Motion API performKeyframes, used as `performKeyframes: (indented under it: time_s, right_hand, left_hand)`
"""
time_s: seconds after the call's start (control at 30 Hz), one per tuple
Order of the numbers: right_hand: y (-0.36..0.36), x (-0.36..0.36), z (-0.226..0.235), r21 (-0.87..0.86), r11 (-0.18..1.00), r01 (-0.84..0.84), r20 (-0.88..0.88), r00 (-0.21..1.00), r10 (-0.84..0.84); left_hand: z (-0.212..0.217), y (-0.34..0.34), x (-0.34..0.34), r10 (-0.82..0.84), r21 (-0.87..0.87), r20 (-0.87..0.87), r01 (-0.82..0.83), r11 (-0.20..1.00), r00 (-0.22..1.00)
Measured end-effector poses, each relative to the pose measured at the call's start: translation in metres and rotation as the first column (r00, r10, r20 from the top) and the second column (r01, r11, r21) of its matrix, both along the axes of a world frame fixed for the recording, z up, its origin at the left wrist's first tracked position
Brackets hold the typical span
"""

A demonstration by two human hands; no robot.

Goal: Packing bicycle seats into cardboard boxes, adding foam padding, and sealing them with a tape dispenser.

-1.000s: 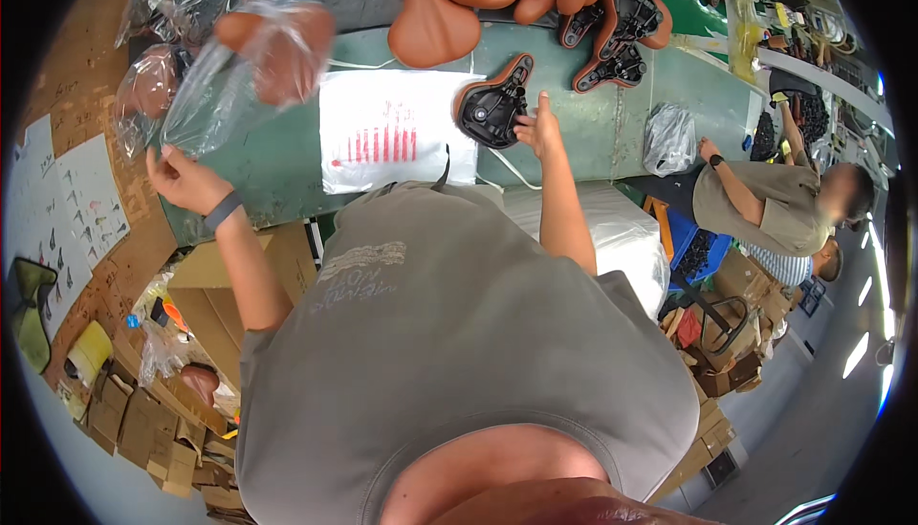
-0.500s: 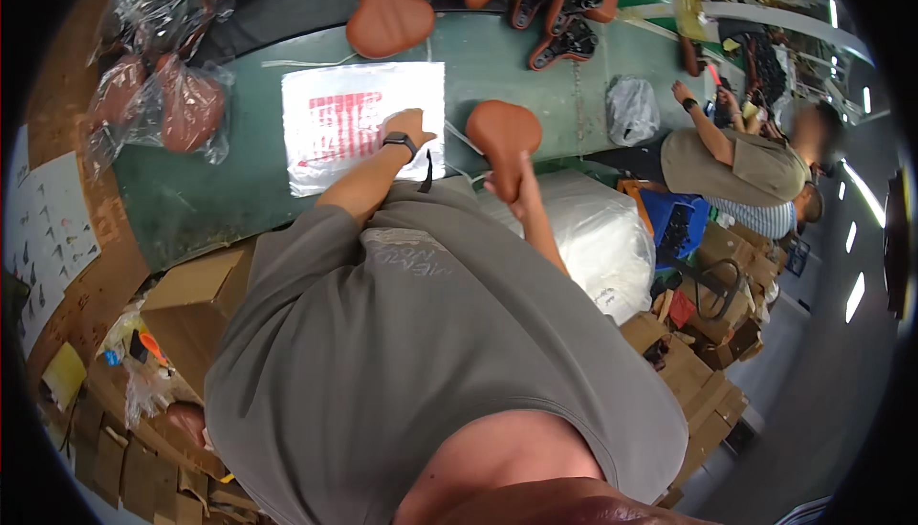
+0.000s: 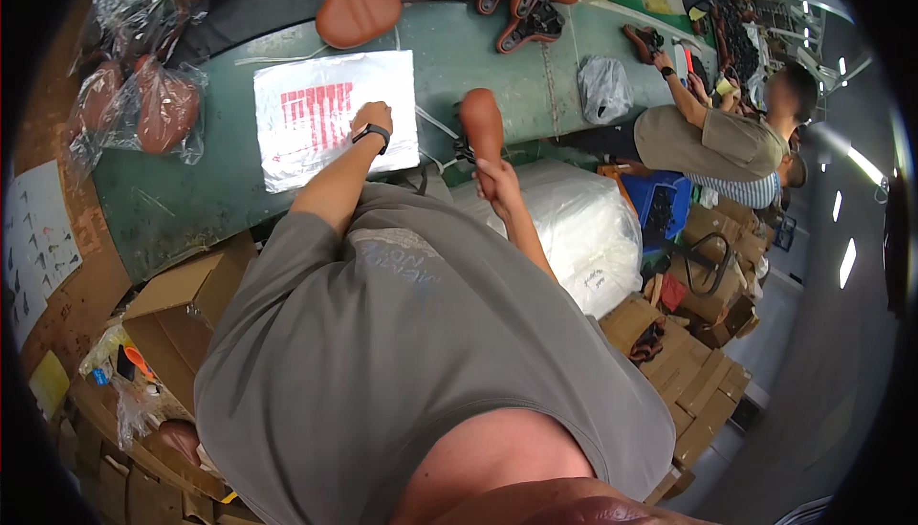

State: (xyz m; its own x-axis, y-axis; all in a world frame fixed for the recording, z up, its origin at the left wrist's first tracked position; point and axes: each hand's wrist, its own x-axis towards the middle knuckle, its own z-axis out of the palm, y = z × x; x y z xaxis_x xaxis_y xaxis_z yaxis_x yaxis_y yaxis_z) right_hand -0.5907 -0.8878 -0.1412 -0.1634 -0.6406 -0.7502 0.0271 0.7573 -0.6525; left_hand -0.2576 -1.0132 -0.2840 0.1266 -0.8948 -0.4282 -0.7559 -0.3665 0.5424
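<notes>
Bench (image 3: pixel 191 205): green-topped, spread beneath the work.
White sheet (image 3: pixel 330 121): glossy, flat on the bench.
Left forearm (image 3: pixel 330 185): reaching forward and inward, dark watch (image 3: pixel 381 136) at wrist.
Right forearm (image 3: pixel 529 233): angled forward and leftward.
Brown saddle (image 3: pixel 481 121): in the right grip, beside the sheet's right edge, dark underside turned left.
Right grip (image 3: pixel 497 185): closed around the saddle's near end.
Left grip (image 3: pixel 373 118): laid on the sheet; pinching or not, cannot tell.
Lettering (image 3: pixel 311 109): red columns on the sheet, too small to read.
</notes>
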Motion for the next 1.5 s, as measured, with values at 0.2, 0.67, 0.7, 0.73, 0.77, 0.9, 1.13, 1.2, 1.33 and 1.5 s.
performKeyframes:
  time_s: [0.2, 0.67, 0.7, 0.73, 0.77, 0.9, 1.13, 1.2, 1.33, 1.5]
  right_hand:
    - [-0.012, 0.130, 0.104, -0.021, 0.992, 0.121, 0.547, 0.832, -0.090]
    - [-0.094, 0.189, -0.014, 0.024, 0.306, -0.952, -0.721, 0.195, 0.665]
    - [-0.102, 0.192, -0.003, 0.053, 0.360, -0.931, -0.621, 0.252, 0.742]
    - [-0.100, 0.187, -0.008, -0.179, 0.400, -0.899, -0.616, 0.420, 0.666]
    - [-0.107, 0.189, 0.003, -0.177, 0.390, -0.903, -0.611, 0.412, 0.676]
    - [-0.145, 0.217, 0.092, 0.266, 0.815, -0.516, 0.771, 0.621, 0.141]
    - [-0.264, 0.236, -0.004, -0.064, 0.897, -0.437, 0.400, 0.813, 0.424]
    - [-0.312, 0.240, -0.069, 0.011, 0.983, -0.186, 0.269, 0.947, 0.176]
    - [-0.373, 0.259, -0.124, 0.168, 0.985, -0.026, 0.293, 0.956, -0.024]
    - [-0.369, 0.276, -0.085, -0.143, 0.978, -0.152, 0.147, 0.974, 0.173]
  left_hand:
    - [-0.050, 0.031, 0.066, 0.069, 0.026, -0.522, -0.065, 0.998, 0.850]
    - [0.162, 0.085, 0.129, -0.311, -0.762, -0.232, 0.026, 0.647, 0.922]
    - [0.187, 0.090, 0.136, -0.318, -0.764, -0.204, 0.053, 0.643, 0.926]
    - [0.206, 0.092, 0.143, -0.306, -0.792, -0.180, 0.047, 0.609, 0.935]
    - [0.212, 0.097, 0.150, -0.293, -0.787, -0.181, 0.040, 0.616, 0.939]
    - [0.250, 0.111, 0.206, 0.117, -0.375, -0.779, -0.607, 0.700, 0.616]
    - [0.362, 0.111, 0.368, 0.442, -0.334, -0.862, -0.934, -0.125, 0.250]
    - [0.392, 0.106, 0.410, 0.526, -0.593, -0.742, -0.773, -0.224, 0.416]
    - [0.385, 0.023, 0.352, 0.761, -0.905, -0.345, -0.410, -0.115, 0.549]
    - [0.209, 0.001, 0.248, 0.388, -0.421, -0.186, -0.430, 0.799, 0.903]
